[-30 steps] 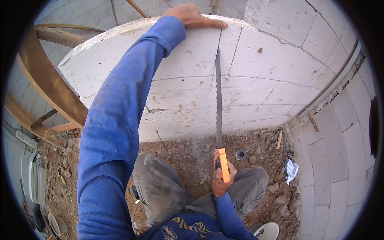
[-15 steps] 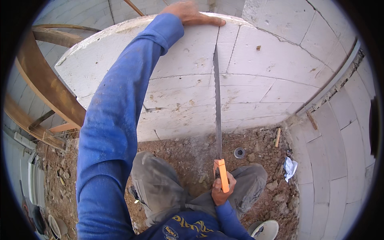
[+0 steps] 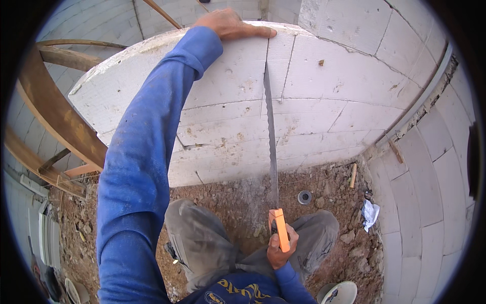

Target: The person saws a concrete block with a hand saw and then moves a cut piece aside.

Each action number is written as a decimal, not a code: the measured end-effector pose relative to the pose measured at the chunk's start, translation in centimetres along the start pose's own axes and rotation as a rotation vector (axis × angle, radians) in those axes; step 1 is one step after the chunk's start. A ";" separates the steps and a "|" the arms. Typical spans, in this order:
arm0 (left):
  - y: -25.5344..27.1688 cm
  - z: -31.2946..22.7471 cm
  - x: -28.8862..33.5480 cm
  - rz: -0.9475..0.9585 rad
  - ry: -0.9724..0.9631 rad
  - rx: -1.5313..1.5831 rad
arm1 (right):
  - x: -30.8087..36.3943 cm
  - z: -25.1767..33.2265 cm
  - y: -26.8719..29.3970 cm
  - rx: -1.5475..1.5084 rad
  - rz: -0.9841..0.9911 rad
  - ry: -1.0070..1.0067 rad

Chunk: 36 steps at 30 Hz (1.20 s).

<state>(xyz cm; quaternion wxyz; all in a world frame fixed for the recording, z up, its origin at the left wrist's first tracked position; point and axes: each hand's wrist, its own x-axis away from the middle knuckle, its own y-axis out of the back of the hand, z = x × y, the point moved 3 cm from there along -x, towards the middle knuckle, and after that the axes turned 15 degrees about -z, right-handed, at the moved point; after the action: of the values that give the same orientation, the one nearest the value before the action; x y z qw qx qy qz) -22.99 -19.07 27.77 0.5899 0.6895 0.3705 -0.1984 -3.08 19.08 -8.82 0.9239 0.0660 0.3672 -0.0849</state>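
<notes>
"Where is the saw (image 3: 272,142)?"

"In the middle of the frame, standing nearly upright, with its orange handle (image 3: 285,238) low and its toothed blade running up to the pale block wall (image 3: 223,71). The blade's upper end meets a thin dark line in the top block."

"And who has the handle?"

"The right hand (image 3: 280,251), below centre. Its fingers are wrapped tightly around it, in front of the grey trousers (image 3: 197,238)."

"What about the left hand (image 3: 228,24)?"

"It's at the top of the frame, laid over the wall's upper edge. The thumb stretches out to the right, and its tip lies just by the top of that dark line. The other fingers are mostly hidden, so I can't tell whether they press or merely rest."

"That long blue sleeve (image 3: 136,167) leads up to it?"

"Yes, from the lower left, across part of the wall."

"Anything on the ground?"

"A grey ring-shaped roll (image 3: 300,201) lies right of the handle. Farther right there's a short wooden stick (image 3: 353,175) and a crumpled white scrap (image 3: 370,214). A pale bucket (image 3: 350,292) sits at the lower right, and curved wooden beams (image 3: 55,104) fill the left side."
</notes>
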 end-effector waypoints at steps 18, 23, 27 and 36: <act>0.4 0.2 -0.1 0.165 -0.001 0.053 | -8.0 5.9 -1.2 -0.147 0.063 -0.153; 0.0 0.2 0.1 0.119 0.065 0.001 | -19.4 9.6 -8.6 -0.222 0.165 -0.257; -0.1 0.6 0.6 0.058 0.031 0.013 | -9.2 5.6 -2.4 -0.094 0.082 -0.179; -0.4 0.1 0.8 -0.092 -0.021 -0.006 | -16.0 8.1 -6.5 -0.132 0.102 -0.125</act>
<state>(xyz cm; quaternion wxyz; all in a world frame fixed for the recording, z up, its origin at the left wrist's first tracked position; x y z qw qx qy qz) -22.75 -18.92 26.97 0.5860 0.6680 0.3959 -0.2316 -10.45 13.02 7.61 0.9505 0.0180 0.3098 -0.0174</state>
